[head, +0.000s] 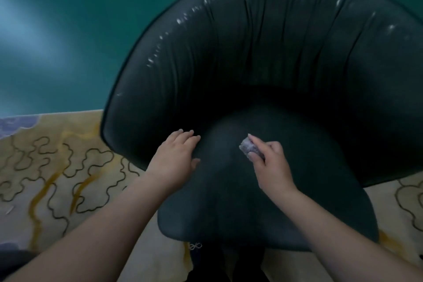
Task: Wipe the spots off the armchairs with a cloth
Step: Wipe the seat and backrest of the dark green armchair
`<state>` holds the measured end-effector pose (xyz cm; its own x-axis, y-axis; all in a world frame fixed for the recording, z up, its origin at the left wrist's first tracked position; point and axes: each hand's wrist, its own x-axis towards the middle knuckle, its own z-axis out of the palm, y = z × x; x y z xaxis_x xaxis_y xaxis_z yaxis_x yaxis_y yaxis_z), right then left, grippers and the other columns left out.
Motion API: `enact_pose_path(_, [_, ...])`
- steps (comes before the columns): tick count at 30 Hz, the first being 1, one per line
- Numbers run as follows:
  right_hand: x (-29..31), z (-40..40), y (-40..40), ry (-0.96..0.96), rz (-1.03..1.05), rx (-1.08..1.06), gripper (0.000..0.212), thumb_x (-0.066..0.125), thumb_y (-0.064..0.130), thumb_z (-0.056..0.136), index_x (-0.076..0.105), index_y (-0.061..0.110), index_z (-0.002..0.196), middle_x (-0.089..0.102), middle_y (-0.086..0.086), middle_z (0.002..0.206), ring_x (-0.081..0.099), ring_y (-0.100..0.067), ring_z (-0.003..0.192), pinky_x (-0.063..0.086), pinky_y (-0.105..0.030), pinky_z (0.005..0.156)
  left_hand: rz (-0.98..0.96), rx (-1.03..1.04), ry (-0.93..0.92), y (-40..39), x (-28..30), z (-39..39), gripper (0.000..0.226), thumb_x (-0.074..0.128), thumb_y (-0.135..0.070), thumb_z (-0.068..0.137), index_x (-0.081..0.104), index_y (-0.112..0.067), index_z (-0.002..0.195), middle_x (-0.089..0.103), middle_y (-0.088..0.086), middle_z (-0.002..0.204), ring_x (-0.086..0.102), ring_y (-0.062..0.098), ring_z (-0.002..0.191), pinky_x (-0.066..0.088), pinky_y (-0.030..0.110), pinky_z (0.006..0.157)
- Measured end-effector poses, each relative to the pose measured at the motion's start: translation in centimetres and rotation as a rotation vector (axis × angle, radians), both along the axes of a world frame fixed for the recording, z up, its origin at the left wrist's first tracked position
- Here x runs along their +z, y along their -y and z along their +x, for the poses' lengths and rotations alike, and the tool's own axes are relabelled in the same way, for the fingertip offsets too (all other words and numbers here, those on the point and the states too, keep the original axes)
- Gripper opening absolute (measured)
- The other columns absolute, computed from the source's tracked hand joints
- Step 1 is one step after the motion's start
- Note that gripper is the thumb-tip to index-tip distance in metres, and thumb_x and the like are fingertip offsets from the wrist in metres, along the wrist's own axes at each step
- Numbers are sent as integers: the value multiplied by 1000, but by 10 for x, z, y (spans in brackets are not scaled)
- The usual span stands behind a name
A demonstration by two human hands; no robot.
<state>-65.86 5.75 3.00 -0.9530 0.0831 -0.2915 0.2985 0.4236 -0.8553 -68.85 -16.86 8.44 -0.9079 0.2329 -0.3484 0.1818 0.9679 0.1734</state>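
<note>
Armchair: a dark, glossy, leather-like armchair with a wide curved pleated back and a rounded matte seat cushion; it stands on a cream rug with dark squiggly outlines and yellow streaks, its back towards the rug's far edge, where a teal floor begins.

Spots: pale flecks show along the upper rim of the back, but they may be glints of light; I cannot tell which. None is plain on the seat.

Cloth: a small, bunched greyish-lilac cloth, over the middle of the seat cushion near where seat meets back; whether it touches the cushion cannot be told.

Right hand: the right hand has fingers and thumb curled round the cloth, pinching it into a wad with only its front end showing.

Left hand: the left hand lies with fingers nearly straight and flat against the left side of the seat, by the lower edge of the back, holding nothing.

Handling, cloth: likely light, soft and limp; a bunched grip like this should keep it from sliding off the fingers.

Handling, chair: the covering looks smooth and slick, so the cloth should glide; the padding will probably give under pressure, and the pleats may trap dirt.

Where to hold: judged best braced at the seat edge or the back's rim while wiping.
</note>
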Motion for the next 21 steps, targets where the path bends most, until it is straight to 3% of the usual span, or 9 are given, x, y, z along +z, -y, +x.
enact_pose_path(2, [24, -5, 5, -9, -9, 7, 40, 52, 19, 95, 51, 40, 130, 41, 8, 102, 48, 1, 90, 37, -9, 80, 19, 23, -57, 9, 27, 0, 61, 53, -38, 94, 29, -25, 149, 26, -5, 157, 14, 19, 146, 11, 31, 118])
enact_pose_path(11, [78, -31, 78, -33, -60, -77, 42, 57, 24, 92, 50, 39, 131, 41, 10, 103, 49, 4, 91, 34, -4, 74, 30, 65, -227, 93, 97, -28, 65, 61, -35, 90, 33, -25, 148, 19, 0, 159, 13, 20, 145, 9, 32, 117])
enact_pose_path(17, [86, -52, 160, -94, -42, -170, 55, 58, 26, 92, 37, 45, 138, 39, 11, 105, 45, 14, 93, 34, 1, 74, 71, 74, -137, 174, 88, -64, 76, 63, -38, 89, 21, -27, 151, 11, -2, 161, 9, 19, 146, 7, 33, 117])
enact_pose_path(21, [88, -55, 215, -100, -86, -325, 66, 60, 26, 91, 24, 45, 143, 37, 13, 116, 46, 8, 98, 32, -8, 83, 140, 27, -35, 210, 76, -81, 87, 67, -39, 86, 13, -25, 153, 10, -4, 161, 10, 15, 147, 11, 31, 116])
